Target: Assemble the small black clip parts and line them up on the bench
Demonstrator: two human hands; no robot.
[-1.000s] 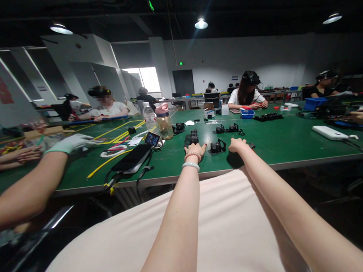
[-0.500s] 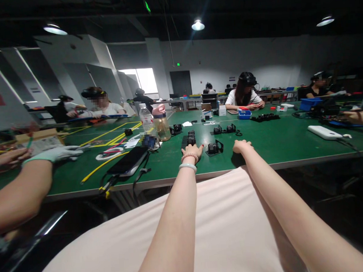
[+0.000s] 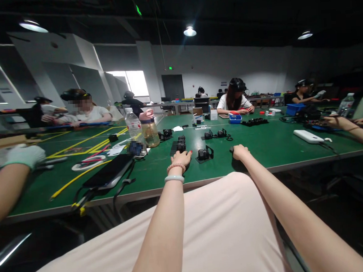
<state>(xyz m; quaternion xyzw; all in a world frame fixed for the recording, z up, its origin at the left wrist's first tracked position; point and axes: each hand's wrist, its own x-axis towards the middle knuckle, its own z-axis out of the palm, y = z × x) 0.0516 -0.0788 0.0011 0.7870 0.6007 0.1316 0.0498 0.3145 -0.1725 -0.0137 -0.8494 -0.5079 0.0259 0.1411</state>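
My left hand (image 3: 180,158), with a beaded bracelet and a pale bangle above it, rests at the near end of a black ridged part (image 3: 179,144). Its thumb points away from the fingers. Beside it on the right sits a black bracketed part (image 3: 204,152) on a flat base. Farther right, my right hand (image 3: 241,152) is low over the green table (image 3: 219,166), its fingers curled. A bit of something small and black (image 3: 231,149) shows at that hand's left side; the rest is hidden.
More black parts (image 3: 214,134) lie beyond my hands. To the left are a phone (image 3: 108,172), a yellow cable (image 3: 77,180), a tumbler (image 3: 151,133) and a water bottle (image 3: 134,124). A white power bank (image 3: 309,136) lies right. A co-worker's gloved hand (image 3: 26,156) is at far left.
The view has turned, so the table and its things sit farther left. My right hand has shifted slightly right over the table, and a black edge now shows beside its fingers.
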